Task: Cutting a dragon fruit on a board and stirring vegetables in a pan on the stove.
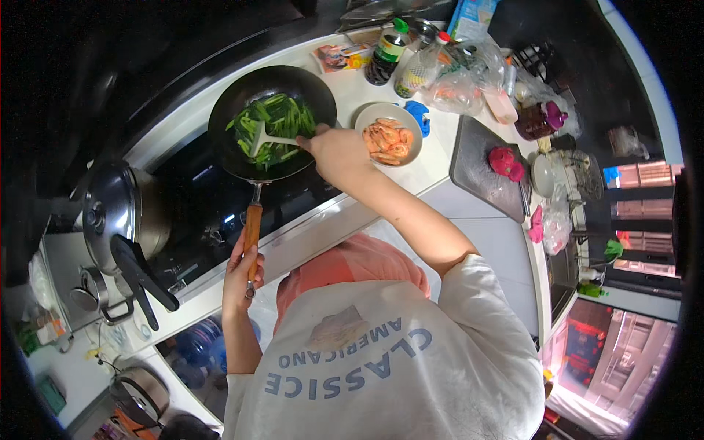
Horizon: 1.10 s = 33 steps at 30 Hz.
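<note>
My left hand (242,270) grips the wooden handle (252,234) of a dark wok (225,118) on the black glass cooktop (190,220). Chopped green vegetables (280,118) lie in the bottom of the wok. With my right hand (342,155) I hold a pale spatula (261,140), its blade down among the greens. Part of the spatula's handle is hidden inside that hand. Just beyond my right wrist stands a bowl (415,115) of cooked shrimp (389,140) on the white counter.
A lidded steel pot (110,203) stands left of the wok, with black handles (144,280) beside it. Bottles (385,58) and plastic bags (456,82) crowd the back counter. At right, a chopping board (478,165) carries red dragon fruit (505,163) and a knife (525,198).
</note>
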Available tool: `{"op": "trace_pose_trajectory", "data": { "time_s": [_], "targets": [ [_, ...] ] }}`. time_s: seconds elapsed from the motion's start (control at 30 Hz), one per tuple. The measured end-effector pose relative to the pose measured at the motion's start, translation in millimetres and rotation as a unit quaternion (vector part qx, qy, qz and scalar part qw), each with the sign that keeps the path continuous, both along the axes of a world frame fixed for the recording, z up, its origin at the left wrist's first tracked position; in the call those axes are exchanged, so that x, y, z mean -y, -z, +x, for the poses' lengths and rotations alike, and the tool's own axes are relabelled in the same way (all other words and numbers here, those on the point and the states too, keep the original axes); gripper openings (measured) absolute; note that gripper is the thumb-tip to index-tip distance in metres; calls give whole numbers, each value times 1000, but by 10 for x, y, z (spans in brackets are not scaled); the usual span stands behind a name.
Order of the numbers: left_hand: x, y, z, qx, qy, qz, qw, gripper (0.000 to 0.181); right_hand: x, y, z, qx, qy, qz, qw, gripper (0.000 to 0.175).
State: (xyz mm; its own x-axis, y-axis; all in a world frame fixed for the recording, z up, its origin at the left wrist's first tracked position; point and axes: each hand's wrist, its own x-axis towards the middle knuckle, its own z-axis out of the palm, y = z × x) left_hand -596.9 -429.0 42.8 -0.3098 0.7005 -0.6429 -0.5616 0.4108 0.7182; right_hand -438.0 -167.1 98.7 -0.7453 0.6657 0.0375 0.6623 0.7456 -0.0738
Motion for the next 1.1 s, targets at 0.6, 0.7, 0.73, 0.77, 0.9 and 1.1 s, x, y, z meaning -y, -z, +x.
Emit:
{"op": "trace_pose_trajectory", "data": {
  "time_s": [0.6,0.7,0.73,0.77,0.9,1.1],
  "targets": [
    [192,21,-109,-103,105,-14,989,57,114,647,152,-25,79,-68,994,44],
    [325,129,-203,-234,98,-8,967,61,183,726,317,-103,92,-41,990,47],
    [342,200,-224,-291,71,28,954,64,199,667,453,-102,103,-39,989,47],
    [339,256,-257,-336,48,64,939,66,206,604,608,-141,105,-41,984,48],
    [-107,-383,375,-653,-35,-27,756,65,284,503,1515,-284,142,-53,947,51],
    [-812,-723,1711,-600,-147,255,744,63,626,891,3414,-218,327,-99,914,38]
  ]
}}
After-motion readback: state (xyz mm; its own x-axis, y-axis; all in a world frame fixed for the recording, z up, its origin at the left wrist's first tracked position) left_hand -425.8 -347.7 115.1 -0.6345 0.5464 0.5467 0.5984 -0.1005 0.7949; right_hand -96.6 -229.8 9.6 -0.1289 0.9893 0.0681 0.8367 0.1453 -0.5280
